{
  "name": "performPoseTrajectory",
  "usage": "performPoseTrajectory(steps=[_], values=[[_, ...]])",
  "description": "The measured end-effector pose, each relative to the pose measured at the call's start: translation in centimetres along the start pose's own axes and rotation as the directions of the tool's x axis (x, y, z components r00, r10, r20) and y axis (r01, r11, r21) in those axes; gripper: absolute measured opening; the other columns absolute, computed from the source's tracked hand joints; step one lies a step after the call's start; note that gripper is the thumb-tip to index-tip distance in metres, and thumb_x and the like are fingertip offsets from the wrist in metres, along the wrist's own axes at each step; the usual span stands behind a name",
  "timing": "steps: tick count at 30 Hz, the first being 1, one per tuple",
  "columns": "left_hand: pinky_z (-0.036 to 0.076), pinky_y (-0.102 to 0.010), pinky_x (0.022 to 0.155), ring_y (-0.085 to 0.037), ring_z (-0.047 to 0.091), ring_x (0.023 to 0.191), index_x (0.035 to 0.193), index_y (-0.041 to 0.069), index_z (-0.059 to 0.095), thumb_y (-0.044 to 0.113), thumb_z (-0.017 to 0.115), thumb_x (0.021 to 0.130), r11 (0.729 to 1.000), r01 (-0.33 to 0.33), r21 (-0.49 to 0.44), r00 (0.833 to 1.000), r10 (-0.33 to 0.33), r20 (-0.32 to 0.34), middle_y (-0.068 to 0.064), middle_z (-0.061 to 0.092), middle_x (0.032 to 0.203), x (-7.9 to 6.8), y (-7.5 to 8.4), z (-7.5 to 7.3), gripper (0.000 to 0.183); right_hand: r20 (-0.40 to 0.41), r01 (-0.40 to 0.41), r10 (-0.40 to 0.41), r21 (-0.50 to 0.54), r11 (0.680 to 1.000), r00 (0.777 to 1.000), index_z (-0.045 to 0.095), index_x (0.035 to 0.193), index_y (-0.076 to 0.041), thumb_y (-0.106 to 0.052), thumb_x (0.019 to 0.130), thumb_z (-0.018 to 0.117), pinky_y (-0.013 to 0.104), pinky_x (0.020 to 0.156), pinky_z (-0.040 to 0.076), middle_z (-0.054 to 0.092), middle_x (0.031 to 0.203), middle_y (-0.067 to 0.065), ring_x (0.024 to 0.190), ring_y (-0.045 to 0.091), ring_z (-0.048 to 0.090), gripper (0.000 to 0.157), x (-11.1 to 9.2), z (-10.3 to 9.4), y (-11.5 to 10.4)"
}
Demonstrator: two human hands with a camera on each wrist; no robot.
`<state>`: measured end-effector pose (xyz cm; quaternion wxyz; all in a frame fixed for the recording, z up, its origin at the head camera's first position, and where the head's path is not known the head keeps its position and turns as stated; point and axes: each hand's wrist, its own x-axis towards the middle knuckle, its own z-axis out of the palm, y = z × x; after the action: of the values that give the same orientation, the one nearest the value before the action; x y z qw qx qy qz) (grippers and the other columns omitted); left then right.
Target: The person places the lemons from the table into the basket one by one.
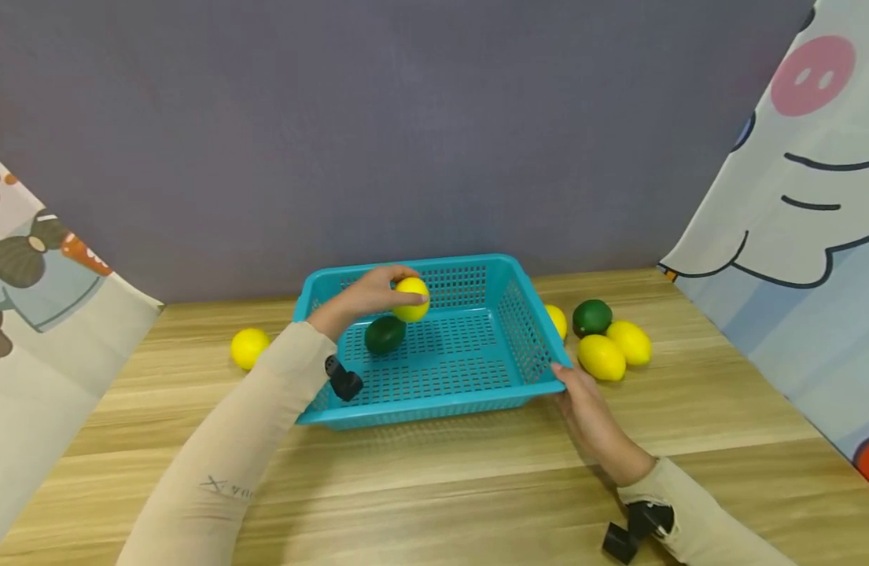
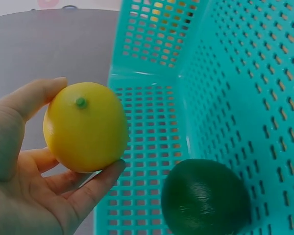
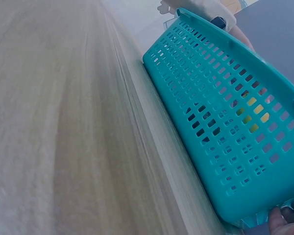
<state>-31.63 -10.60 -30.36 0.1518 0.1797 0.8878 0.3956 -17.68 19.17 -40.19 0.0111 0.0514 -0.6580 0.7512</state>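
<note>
Wood-grain table (image 1: 406, 487): broad room in front of basket, back edge just behind it. One blue-green plastic basket (image 1: 434, 406), rectangular, slotted; open floor in its right half. Right hand (image 1: 586, 405): thumb over basket's front-right corner rim, gripping. Left hand (image 1: 377, 292): above basket's left half, fingers parted to fruit width, pinching held lemon (image 1: 411, 300), smooth, rounded. Lemons, five: that one, one left of basket (image 1: 249, 348), three right (image 1: 602, 358). Glossy dark-green fruits, two: one inside basket, left (image 1: 385, 336); one right of it (image 1: 593, 318).
</note>
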Motion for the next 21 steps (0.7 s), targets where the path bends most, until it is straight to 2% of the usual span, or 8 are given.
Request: performPoseTrajectory(steps=[7,12,14,21], values=[[0.047,-0.037,0.086,-0.026,0.050,0.106,0.138,0.006,0.044,0.030,0.064,0.089,1.000,-0.018,0.022,0.999,0.017,0.047,-0.011,0.048,0.132,0.9,0.2,0.9,0.058,-0.011,0.009,-0.009,0.016,1.000,1.000,0.034,0.130,0.020,-0.016,0.100,0.037,0.015,0.087,0.045,0.060,0.105,-0.008,0.099,0.002,0.053,0.046,-0.2,-0.1,-0.2],[0.046,-0.037,0.087,-0.026,0.049,0.108,0.139,0.005,0.044,0.028,0.064,0.088,0.999,-0.031,0.011,0.995,0.030,0.098,-0.011,0.047,0.133,1.2,0.1,1.9,0.059,-0.002,-0.004,0.004,0.006,1.000,1.000,0.028,0.134,0.021,-0.017,0.101,0.036,0.015,0.088,0.044,0.059,0.108,-0.011,0.101,0.001,0.052,0.051,-0.2,-0.2,-0.3],[0.046,-0.037,0.086,-0.025,0.049,0.107,0.138,0.004,0.044,0.028,0.064,0.088,0.999,-0.034,0.013,0.994,0.032,0.109,-0.011,0.048,0.132,1.4,0.0,2.2,0.059,-0.010,-0.009,0.009,0.006,1.000,1.000,0.032,0.132,0.019,-0.017,0.101,0.036,0.015,0.088,0.044,0.059,0.107,-0.009,0.100,0.001,0.052,0.048,-0.2,-0.2,-0.3],[0.048,-0.035,0.082,-0.025,0.052,0.102,0.135,0.003,0.046,0.028,0.067,0.086,0.992,-0.052,0.111,0.993,0.040,0.108,-0.013,0.051,0.128,1.7,-0.1,3.3,0.060,0.003,0.003,-0.003,0.002,1.000,1.000,0.037,0.127,0.017,-0.017,0.101,0.036,0.016,0.086,0.045,0.059,0.104,-0.005,0.098,0.003,0.053,0.042,-0.1,-0.1,-0.1]])
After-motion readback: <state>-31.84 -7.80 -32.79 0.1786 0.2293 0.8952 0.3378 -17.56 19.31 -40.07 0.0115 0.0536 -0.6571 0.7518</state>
